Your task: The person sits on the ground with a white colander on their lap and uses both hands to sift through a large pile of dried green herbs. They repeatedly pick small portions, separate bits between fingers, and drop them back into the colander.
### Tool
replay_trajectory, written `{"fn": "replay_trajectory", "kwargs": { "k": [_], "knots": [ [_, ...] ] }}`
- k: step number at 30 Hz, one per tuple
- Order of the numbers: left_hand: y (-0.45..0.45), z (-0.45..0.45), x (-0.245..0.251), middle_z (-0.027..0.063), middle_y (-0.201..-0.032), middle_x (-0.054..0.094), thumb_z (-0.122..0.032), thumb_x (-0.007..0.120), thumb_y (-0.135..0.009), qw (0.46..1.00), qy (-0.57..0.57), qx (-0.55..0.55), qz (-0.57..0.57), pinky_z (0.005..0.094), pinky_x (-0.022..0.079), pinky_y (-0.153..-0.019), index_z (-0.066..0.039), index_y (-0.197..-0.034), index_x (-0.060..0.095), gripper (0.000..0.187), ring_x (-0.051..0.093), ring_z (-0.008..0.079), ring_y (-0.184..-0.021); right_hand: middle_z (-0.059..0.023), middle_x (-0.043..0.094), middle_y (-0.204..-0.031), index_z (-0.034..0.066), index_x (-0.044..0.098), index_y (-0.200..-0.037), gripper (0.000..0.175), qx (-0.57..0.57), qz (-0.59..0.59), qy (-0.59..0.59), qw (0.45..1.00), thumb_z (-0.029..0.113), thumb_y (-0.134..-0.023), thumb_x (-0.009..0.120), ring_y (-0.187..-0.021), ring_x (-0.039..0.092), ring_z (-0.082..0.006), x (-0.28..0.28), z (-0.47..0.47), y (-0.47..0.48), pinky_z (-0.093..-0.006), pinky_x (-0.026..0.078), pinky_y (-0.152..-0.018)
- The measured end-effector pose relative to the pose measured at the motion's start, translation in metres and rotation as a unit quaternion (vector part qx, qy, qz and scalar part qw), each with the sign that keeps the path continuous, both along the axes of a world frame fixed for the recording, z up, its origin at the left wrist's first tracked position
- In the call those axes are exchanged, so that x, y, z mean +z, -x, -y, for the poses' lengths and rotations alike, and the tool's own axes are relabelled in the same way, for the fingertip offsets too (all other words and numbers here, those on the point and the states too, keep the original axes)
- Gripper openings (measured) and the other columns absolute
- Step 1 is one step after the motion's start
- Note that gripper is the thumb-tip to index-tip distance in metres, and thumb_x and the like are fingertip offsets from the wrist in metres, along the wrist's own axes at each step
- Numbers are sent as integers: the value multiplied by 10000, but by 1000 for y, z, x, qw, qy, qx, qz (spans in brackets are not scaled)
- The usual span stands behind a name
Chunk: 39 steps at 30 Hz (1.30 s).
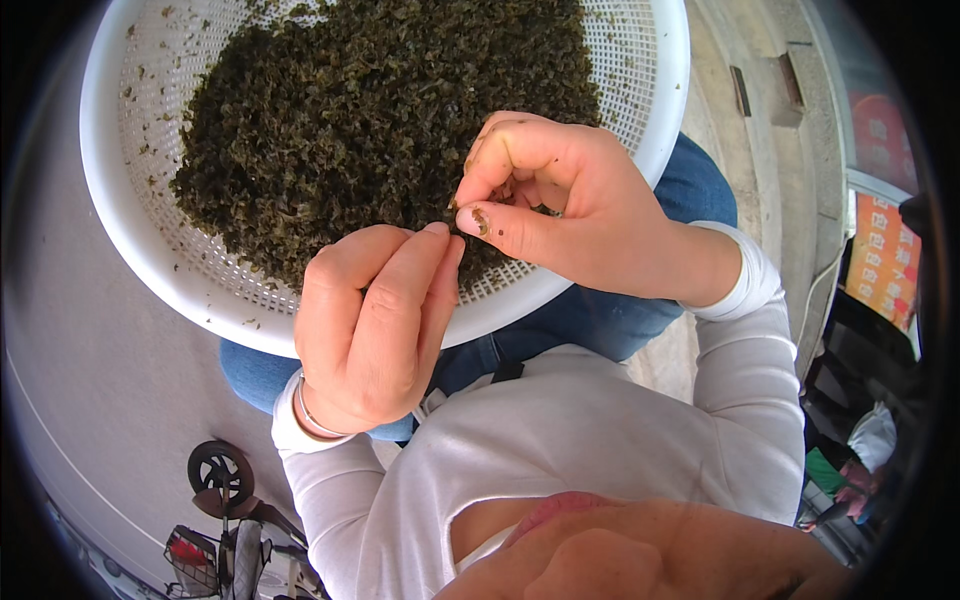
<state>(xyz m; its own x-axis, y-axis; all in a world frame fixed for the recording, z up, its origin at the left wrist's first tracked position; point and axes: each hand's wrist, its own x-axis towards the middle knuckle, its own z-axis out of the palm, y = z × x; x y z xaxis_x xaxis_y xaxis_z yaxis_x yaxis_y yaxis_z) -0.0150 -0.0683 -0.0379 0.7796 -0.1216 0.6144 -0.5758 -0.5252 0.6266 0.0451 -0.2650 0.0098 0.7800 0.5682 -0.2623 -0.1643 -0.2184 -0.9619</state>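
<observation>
A white perforated plastic basket [225, 319] rests across my knees. Inside lies a broad heap of small, crinkled, dark green-brown flakes [360, 127], like seaweed or chopped leaves. Over the basket's near side, the thumb and index finger of my right hand [577, 195] pinch together at a tiny brown flake. More flakes cling to that thumb and its curled fingers. My left hand [375, 322], with a thin bracelet at the wrist, has its fingers drawn together, their tips meeting the right thumb tip. Whether it grips a flake is hidden.
Blue jeans [630, 322] show beneath the basket. Stone steps [750, 150] run along the right, beside an orange sign with writing [881, 259]. Grey pavement [97, 300] spreads on the left, where a wheeled scooter or bike with a wire basket [193, 553] stands.
</observation>
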Motion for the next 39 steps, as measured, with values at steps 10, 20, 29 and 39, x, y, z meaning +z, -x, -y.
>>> {"fn": "replay_trajectory", "kwargs": {
  "k": [10, 20, 29, 39],
  "knots": [
    [6, -4, 2, 111, -945, 632, 114, 831, -696, 998, 27, 13, -55, 311, 516, -631, 11, -1015, 717, 354, 626, 237, -782, -52, 611, -1038, -17, 663, -1028, 77, -7, 15, 6, 1000, -38, -964, 626, -910, 609, -93, -4, 4, -5, -235, 504, -754],
    [7, -31, 7, 60, -967, 633, 84, 777, -815, 982, 68, 145, -104, 241, 471, -614, -14, -937, 686, 181, 580, 118, -725, -18, 613, -1016, -15, 670, -1079, 96, -21, 124, 60, 990, 38, -1013, 625, -870, 590, -71, -15, 26, -23, -222, 497, -738],
    [-5, -184, -12, 63, -810, 729, -285, 771, -928, 797, -49, 579, -165, 279, 532, -687, -50, -933, 770, 235, 697, 137, -830, -118, 633, -924, 11, 693, -898, 158, 13, 362, 337, 869, 165, -928, 707, -821, 655, -320, -21, 47, -29, -397, 527, -713],
    [-25, -191, -26, 37, -911, 736, -234, 735, -924, 760, -70, 627, -158, 314, 569, -753, -193, -1129, 808, 222, 693, 117, -850, -88, 627, -918, 36, 689, -888, 111, 56, 386, 375, 841, 143, -907, 709, -886, 647, -308, -30, 48, -34, -412, 531, -738]
  ]
}}
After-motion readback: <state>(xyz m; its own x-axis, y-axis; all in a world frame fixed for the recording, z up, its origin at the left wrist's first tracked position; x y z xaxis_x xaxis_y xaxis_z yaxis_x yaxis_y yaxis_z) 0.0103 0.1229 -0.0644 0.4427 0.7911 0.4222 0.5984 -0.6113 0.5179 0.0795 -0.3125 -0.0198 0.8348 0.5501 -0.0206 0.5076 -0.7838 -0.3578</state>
